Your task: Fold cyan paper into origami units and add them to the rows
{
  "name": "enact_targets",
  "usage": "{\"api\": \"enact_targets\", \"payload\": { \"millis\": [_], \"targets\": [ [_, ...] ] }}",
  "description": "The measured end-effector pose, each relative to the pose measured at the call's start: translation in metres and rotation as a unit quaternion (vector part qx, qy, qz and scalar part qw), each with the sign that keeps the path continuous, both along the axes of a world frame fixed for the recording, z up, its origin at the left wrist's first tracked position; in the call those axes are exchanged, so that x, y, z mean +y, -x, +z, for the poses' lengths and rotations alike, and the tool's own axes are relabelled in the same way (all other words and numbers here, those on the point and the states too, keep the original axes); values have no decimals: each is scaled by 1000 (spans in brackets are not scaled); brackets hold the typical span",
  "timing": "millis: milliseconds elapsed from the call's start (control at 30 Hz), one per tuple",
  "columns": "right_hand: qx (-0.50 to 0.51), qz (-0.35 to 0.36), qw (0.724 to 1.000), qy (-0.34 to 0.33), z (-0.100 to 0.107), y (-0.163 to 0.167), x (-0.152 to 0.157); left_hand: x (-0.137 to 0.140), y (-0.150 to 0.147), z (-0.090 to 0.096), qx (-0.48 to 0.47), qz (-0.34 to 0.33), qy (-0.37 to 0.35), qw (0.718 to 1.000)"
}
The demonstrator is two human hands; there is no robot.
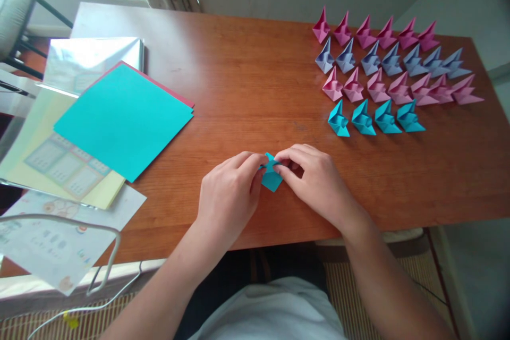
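Note:
A small folded piece of turquoise origami paper (272, 179) is held between my two hands near the table's front edge. My left hand (233, 183) pinches its left side between thumb and forefinger. On the other side, the thumb and fingertips of my right hand (314, 178) close on its upper right part. The lower point of the paper hangs toward me, and my fingertips hide some of its folds. Beyond my right hand stands a row of finished-looking turquoise origami figures (362, 118), all with pointed tips.
Behind that row are rows of pink figures (376, 86), lavender figures (370, 59) and magenta figures (365, 33). At left, a stack of turquoise square paper (127, 117) lies over yellow sheets (24, 133). A printed sheet (59, 239) and a metal bar (115, 252) are nearer me.

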State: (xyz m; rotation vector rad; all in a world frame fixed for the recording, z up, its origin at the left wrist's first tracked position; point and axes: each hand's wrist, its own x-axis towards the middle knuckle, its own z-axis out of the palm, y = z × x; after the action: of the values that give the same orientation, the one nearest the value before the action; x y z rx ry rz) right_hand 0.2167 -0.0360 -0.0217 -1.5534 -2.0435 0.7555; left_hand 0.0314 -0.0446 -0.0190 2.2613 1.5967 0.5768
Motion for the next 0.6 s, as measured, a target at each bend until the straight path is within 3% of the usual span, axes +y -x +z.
{"api": "enact_targets", "payload": {
  "millis": [600],
  "targets": [
    [20,-46,998,25,-1,6,5,0,0,-2,-36,25,19,999]
  ]
}}
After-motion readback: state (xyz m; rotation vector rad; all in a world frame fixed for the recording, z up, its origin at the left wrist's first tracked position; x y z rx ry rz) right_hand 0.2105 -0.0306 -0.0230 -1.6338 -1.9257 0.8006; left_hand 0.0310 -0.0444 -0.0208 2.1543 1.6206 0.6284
